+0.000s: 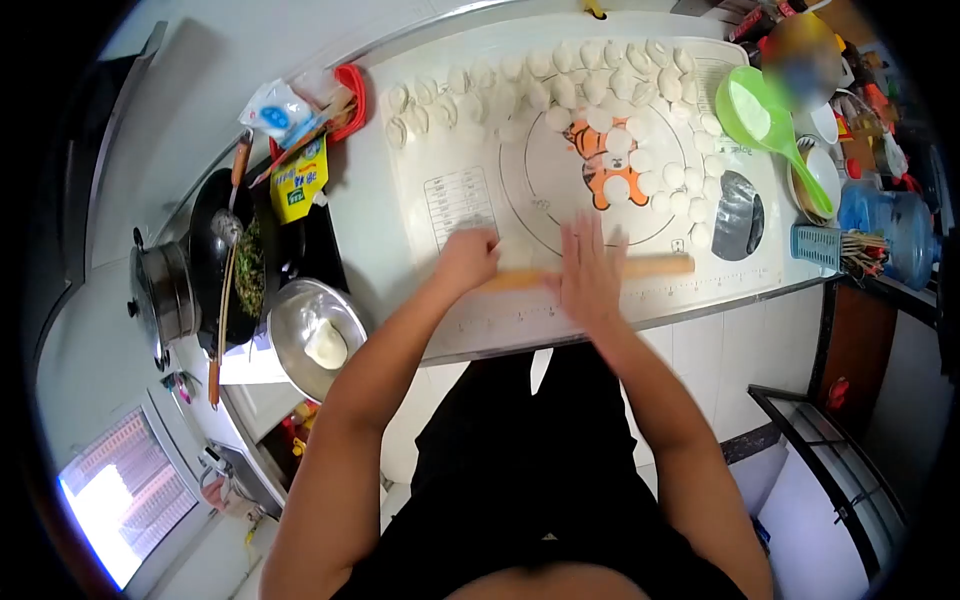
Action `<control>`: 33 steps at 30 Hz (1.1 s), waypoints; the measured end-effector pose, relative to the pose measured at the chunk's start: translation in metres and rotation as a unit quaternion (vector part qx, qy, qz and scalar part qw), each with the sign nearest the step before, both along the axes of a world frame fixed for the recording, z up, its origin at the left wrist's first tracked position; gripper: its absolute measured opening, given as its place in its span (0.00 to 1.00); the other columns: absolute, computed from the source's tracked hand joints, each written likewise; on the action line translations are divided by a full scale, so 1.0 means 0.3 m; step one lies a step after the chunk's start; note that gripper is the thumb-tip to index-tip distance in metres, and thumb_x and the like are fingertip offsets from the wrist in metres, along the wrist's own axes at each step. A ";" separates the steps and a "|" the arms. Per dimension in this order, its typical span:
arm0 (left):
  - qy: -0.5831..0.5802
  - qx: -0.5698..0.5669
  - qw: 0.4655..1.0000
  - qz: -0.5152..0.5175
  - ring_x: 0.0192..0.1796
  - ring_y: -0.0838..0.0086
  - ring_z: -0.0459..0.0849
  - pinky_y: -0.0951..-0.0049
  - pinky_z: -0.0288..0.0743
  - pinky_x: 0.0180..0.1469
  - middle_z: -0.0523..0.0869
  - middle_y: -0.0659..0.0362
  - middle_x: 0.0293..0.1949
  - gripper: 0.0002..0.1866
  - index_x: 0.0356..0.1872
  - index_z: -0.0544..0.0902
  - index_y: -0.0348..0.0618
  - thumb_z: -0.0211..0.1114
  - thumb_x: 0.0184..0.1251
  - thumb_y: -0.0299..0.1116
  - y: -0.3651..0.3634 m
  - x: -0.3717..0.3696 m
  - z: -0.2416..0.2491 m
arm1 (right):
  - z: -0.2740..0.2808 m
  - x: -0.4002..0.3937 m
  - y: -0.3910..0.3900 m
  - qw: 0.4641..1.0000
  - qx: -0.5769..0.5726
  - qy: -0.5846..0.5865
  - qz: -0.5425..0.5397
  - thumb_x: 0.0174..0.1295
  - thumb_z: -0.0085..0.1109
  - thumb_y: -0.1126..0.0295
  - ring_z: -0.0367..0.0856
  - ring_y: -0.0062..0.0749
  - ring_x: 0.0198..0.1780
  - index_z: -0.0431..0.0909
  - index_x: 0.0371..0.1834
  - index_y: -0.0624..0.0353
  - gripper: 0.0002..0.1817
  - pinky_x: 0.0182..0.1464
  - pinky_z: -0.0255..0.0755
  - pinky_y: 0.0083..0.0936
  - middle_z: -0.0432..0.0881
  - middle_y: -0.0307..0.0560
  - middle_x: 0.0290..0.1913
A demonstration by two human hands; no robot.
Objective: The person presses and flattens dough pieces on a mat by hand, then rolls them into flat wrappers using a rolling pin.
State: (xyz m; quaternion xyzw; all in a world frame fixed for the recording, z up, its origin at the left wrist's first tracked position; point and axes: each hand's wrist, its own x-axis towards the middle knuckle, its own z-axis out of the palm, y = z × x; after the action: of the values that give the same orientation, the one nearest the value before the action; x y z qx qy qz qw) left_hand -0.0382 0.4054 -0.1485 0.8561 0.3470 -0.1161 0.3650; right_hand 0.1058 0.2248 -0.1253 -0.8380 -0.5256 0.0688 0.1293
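Observation:
A wooden rolling pin (655, 266) lies across the front of the white pastry mat (455, 160), which has printed rings and an orange cartoon figure. My right hand (588, 275) rests flat over the middle of the pin, fingers stretched forward. Beside the pin's left end, my left hand (468, 262) is curled closed and low to the mat; whatever its fingers hold is hidden. Ahead of my hands, small floured dough pieces (643, 160) cover the mat's right half. Several filled dumplings (564, 92) stand in rows along the far edge.
To the left, a steel bowl (290, 340) holds a lump of dough (326, 345). Behind it, a black wok (212, 270) contains chopped green filling (250, 265) and chopsticks. A green ladle-shaped scoop (735, 115) with white powder sits at the right, near a blue basket (815, 245).

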 end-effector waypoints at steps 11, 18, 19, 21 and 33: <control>-0.028 0.009 1.000 0.010 0.36 0.60 0.87 0.64 0.79 0.41 0.88 0.50 0.34 0.11 0.33 0.88 0.41 0.70 0.58 0.38 0.012 0.013 0.025 | -0.029 0.015 0.067 0.999 0.031 -0.008 -0.018 0.58 0.63 0.48 0.50 0.53 0.80 0.60 0.74 0.61 0.45 0.67 0.43 0.80 0.55 0.58 0.79; -0.004 -0.025 0.995 0.100 0.37 0.58 0.87 0.62 0.80 0.42 0.88 0.49 0.33 0.12 0.34 0.88 0.39 0.69 0.59 0.38 0.031 -0.043 0.010 | -0.011 -0.137 -0.156 0.992 -0.119 0.037 0.001 0.56 0.63 0.43 0.52 0.47 0.80 0.61 0.74 0.60 0.47 0.71 0.42 0.74 0.58 0.57 0.78; -0.016 -0.030 0.996 0.084 0.36 0.58 0.87 0.62 0.80 0.41 0.88 0.49 0.32 0.11 0.34 0.88 0.40 0.69 0.59 0.38 0.025 -0.045 0.012 | -0.025 -0.103 -0.084 0.999 -0.046 0.010 -0.016 0.55 0.64 0.43 0.52 0.47 0.80 0.60 0.75 0.60 0.48 0.71 0.42 0.74 0.57 0.56 0.78; -0.035 0.022 0.998 0.038 0.33 0.58 0.87 0.63 0.80 0.40 0.88 0.50 0.30 0.09 0.34 0.88 0.40 0.68 0.60 0.36 0.015 0.000 0.026 | -0.035 -0.006 0.080 0.999 -0.002 -0.022 -0.031 0.54 0.65 0.44 0.53 0.48 0.80 0.60 0.75 0.59 0.49 0.71 0.41 0.75 0.57 0.56 0.79; 0.006 0.015 1.000 -0.004 0.32 0.63 0.86 0.66 0.79 0.38 0.88 0.52 0.31 0.08 0.35 0.88 0.41 0.70 0.58 0.33 0.054 0.053 0.034 | -0.018 -0.023 0.054 1.000 0.011 -0.010 0.002 0.55 0.64 0.44 0.54 0.52 0.79 0.63 0.74 0.59 0.46 0.69 0.42 0.78 0.60 0.55 0.77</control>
State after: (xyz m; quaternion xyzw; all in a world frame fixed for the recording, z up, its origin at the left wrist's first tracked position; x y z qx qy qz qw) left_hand -0.0222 0.4216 -0.1382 0.8622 0.3477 -0.1177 0.3491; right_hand 0.0988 0.2409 -0.1307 -0.8363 -0.5290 0.0552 0.1333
